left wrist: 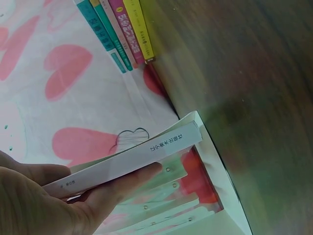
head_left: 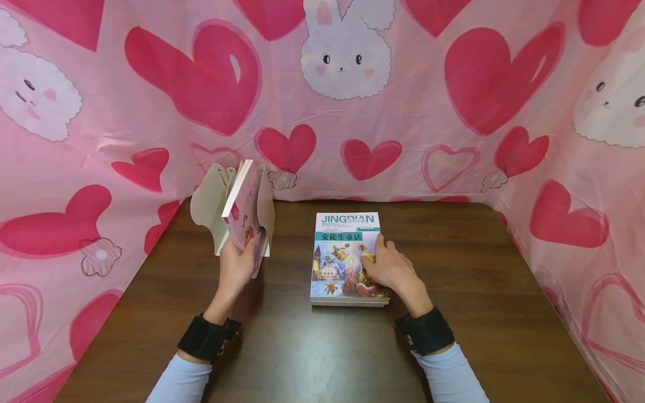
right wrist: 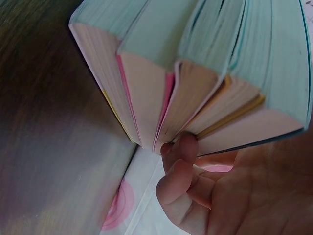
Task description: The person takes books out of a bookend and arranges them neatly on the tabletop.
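Left hand (head_left: 237,268) wrapped round a thin pink paperback (head_left: 245,215) held upright just past its fingers beside the white rack (head_left: 209,204), right hand (head_left: 388,268) curled over the book stack (head_left: 345,260) on the bench (head_left: 453,313) — probably light, slick-covered, floppy, best pinched near the spine.

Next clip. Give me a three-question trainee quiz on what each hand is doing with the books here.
1. True or false: the left hand holds a pink book up by the white book stand.
2. The right hand rests on: A) bare table B) the stack of books C) the cloth backdrop.
3. Fill in: the stack lies on the dark wooden ____.

Key: 1 true; 2 B; 3 table.
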`<action>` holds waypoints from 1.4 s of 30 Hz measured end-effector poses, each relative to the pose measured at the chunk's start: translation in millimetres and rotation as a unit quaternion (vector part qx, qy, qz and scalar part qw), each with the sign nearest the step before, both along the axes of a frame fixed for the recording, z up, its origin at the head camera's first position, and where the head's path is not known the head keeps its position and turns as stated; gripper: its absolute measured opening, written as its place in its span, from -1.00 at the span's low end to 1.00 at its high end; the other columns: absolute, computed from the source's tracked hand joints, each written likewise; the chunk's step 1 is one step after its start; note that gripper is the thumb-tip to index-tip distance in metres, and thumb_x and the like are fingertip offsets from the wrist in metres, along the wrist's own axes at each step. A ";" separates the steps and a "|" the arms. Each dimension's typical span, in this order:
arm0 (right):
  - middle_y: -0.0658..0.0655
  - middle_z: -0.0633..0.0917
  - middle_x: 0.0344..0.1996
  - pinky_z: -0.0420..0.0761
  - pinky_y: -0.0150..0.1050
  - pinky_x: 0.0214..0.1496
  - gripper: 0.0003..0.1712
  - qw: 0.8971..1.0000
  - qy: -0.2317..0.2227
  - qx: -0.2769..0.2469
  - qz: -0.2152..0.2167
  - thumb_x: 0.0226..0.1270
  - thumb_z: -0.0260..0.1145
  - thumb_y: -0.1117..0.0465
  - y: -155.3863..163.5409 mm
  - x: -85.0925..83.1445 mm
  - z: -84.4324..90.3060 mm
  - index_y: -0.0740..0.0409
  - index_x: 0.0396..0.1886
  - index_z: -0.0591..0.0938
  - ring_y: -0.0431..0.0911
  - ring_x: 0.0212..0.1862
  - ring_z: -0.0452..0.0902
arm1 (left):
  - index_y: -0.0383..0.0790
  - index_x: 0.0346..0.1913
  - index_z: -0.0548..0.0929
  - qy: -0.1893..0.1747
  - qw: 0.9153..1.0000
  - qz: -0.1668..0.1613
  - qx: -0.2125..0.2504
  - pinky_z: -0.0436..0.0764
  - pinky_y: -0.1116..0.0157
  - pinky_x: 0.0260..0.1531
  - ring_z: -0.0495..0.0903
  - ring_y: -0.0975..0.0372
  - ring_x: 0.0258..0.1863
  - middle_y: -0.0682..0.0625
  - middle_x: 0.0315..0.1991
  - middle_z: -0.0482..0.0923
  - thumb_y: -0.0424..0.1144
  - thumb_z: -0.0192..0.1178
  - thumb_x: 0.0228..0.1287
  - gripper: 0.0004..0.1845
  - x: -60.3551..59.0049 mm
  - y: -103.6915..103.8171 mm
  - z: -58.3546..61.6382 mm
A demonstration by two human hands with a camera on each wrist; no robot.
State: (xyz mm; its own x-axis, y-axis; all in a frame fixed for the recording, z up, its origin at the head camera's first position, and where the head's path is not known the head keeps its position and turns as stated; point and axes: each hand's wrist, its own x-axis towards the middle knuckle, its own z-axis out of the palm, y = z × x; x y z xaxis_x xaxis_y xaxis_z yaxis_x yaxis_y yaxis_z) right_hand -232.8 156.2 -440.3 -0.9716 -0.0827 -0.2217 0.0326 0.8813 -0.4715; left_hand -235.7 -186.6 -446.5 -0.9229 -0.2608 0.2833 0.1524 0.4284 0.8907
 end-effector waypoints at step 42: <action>0.60 0.27 0.46 0.41 0.42 0.33 0.05 1.000 -0.002 0.000 0.003 0.55 0.15 -0.13 -0.5 1.4 1.6 0.48 0.65 -0.04 0.43 0.31 0.44 | -0.47 0.36 0.52 -0.016 1.000 0.021 0.008 0.49 -0.34 0.20 0.57 -0.26 0.24 -0.42 0.28 0.57 -0.42 0.15 0.53 -0.58 54.1 -7.5 18.7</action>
State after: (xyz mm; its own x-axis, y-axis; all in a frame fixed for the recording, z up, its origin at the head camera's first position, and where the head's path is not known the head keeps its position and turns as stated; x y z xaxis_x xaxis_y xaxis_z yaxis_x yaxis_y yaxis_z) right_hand -231.4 155.7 -438.7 -0.9703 -0.0891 -0.2248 0.0285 0.8811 -0.4722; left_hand -181.6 -194.1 -427.8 -0.9196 -0.3037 0.2491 0.1060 0.4188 0.9019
